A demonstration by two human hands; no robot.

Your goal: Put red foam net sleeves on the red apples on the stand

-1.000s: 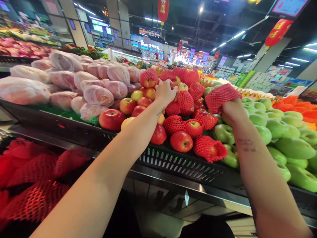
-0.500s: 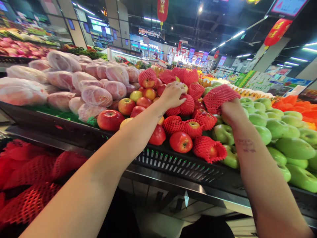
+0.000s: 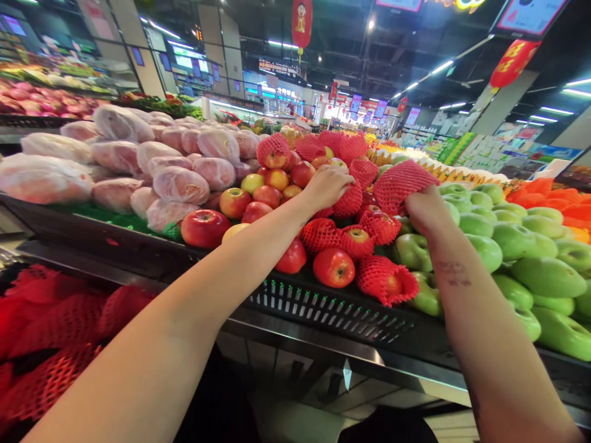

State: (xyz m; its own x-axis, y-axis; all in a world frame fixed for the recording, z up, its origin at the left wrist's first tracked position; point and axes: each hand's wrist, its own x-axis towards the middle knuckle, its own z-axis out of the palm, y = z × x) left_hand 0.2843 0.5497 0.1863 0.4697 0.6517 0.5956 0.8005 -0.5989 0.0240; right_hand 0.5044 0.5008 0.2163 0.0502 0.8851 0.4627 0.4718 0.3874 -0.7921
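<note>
The left hand (image 3: 329, 184) is closed over a netted apple (image 3: 347, 200) on top of the red apple pile (image 3: 258, 197). The right hand (image 3: 427, 209) grips an empty red foam net (image 3: 399, 183) above the green apples (image 3: 512, 240). Several red apples already wear nets, but many in front are bare

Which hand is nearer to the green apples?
Right. The right hand, gripping red foam nets, hovers at the green apples; the left hand rests farther off.
</note>
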